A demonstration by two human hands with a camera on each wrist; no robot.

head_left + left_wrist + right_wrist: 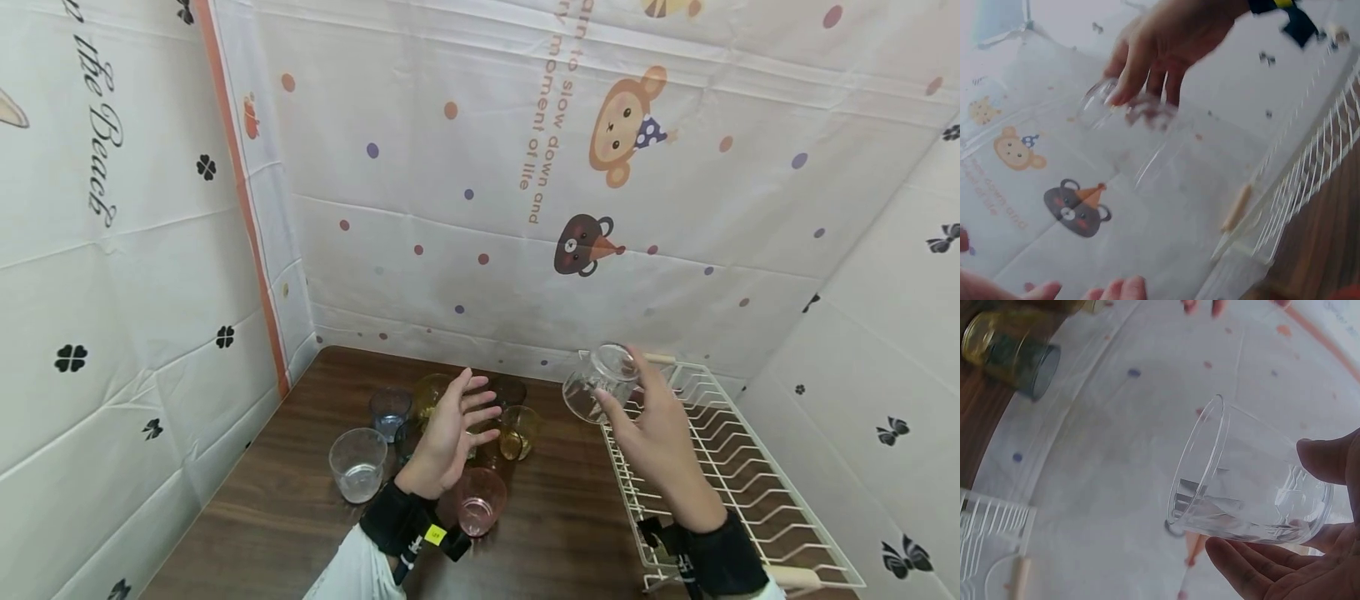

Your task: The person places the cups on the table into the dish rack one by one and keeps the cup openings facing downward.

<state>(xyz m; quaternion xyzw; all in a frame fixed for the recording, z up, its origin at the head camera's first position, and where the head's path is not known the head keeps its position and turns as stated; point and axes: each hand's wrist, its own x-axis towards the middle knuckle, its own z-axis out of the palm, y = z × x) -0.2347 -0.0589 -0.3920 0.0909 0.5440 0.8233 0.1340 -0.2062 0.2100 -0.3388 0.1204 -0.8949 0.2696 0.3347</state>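
My right hand point(660, 446) holds a clear drinking glass point(587, 393) near its base, thumb on one side and fingers on the other. The glass is raised above the far left corner of a white wire dish rack point(723, 442), its mouth slanting down and leftward. In the right wrist view the glass point(1250, 487) looks see-through, with nothing inside. My left hand point(448, 433) is held with spread fingers over a cluster of glasses, holding nothing. Nearby are a pink glass point(480, 504), a clear glass point(358, 468), a blue glass point(390, 408) and an amber glass point(527, 429).
A yellow glass point(431, 392) and a dark glass point(510, 390) stand at the back of the cluster, partly hidden by the left hand. The dark wooden table point(555, 517) meets printed cloth walls point(420, 200) behind and at both sides. The rack has wooden handles point(793, 577).
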